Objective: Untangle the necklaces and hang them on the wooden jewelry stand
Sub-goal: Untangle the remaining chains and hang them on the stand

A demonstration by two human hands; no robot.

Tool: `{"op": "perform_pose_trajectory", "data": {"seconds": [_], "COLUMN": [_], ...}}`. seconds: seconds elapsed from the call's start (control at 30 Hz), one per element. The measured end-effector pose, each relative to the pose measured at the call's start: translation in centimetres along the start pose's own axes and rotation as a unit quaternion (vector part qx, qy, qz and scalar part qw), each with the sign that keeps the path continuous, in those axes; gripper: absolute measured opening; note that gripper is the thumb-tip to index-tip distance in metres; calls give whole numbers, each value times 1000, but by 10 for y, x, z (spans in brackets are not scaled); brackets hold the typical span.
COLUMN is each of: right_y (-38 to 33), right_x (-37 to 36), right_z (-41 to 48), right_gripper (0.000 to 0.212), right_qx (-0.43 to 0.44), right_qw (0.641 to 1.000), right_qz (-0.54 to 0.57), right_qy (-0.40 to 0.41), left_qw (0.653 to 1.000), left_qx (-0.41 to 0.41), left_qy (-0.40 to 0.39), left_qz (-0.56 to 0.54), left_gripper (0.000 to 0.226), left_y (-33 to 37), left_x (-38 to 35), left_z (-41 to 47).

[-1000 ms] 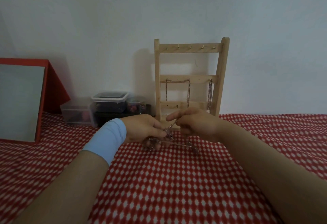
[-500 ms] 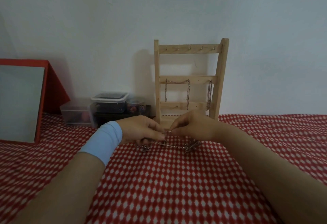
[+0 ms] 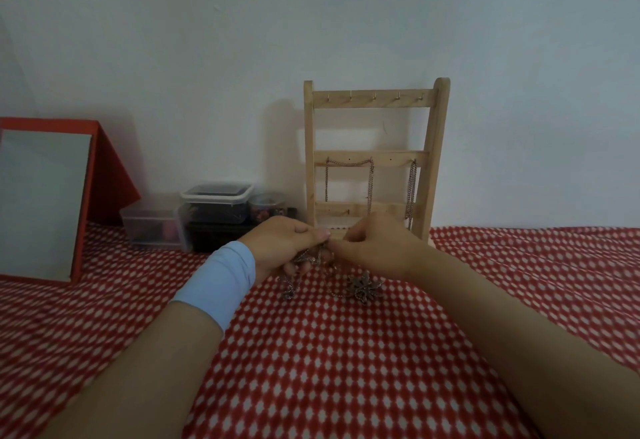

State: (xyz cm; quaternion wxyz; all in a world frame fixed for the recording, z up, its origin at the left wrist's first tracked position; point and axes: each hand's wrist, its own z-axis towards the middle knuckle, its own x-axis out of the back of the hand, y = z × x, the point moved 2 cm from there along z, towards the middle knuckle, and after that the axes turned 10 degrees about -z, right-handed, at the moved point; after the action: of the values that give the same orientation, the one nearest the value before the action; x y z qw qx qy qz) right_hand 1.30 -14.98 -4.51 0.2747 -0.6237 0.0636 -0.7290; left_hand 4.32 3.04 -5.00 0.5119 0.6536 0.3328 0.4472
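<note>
Before the stand [image 3: 372,155], left hand [image 3: 284,242] and right hand [image 3: 377,248] pinch necklaces [image 3: 363,288].

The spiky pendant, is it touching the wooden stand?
Apart. The head view shows the pendant lying on the checked cloth, nearer than the right hand, while the wooden stand rises behind it.

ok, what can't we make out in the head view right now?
Head view only:
- How many chains are in the tangled necklaces: too small, and partly behind the left hand and right hand.
- Base of the wooden stand: behind both hands.
- Contents of the plastic boxes: dim and blurred.
</note>
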Motion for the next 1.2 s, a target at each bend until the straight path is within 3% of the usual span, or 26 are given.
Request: {"op": "perform_pose_trajectory", "data": {"seconds": [0.23, 0.33, 0.57, 0.7, 0.87, 0.97, 1.1, 1.2], "right_y": [1, 2, 0, 1, 7, 7, 4, 2], "right_x": [0, -6, -16, -11, 0, 3, -1, -2], "right_z": [0, 0, 1, -1, -3, -2, 0, 1], "right_gripper": [19, 10, 16, 19, 10, 8, 7, 8], "right_qx": [-48, -68, -72, -67, -68, -66, -77, -75], "right_qw": [991, 975, 936, 936, 966, 973, 938, 932], "right_qz": [118, 206, 339, 338, 248, 221, 337, 355], "right_qy": [-44, -42, -56, -64, -32, -13, -8, -4], "left_qw": [995, 996, 998, 998, 995, 996, 990, 991], "left_qx": [27, 23, 12, 10, 7, 23, -5, -18], "left_qy": [-69, -48, -37, -47, -41, -68, -71, -55], "left_qz": [-60, -67, -58, -42, 92, 61, 120, 124], "left_gripper": [25, 18, 19, 20, 26, 23, 17, 16], "left_y": [4, 6, 2, 1, 4, 1, 0, 0], "left_x": [7, 7, 3, 5, 9, 7, 11, 14], "left_z": [-6, -8, -6, -7, -8, -9, -7, -5]}}
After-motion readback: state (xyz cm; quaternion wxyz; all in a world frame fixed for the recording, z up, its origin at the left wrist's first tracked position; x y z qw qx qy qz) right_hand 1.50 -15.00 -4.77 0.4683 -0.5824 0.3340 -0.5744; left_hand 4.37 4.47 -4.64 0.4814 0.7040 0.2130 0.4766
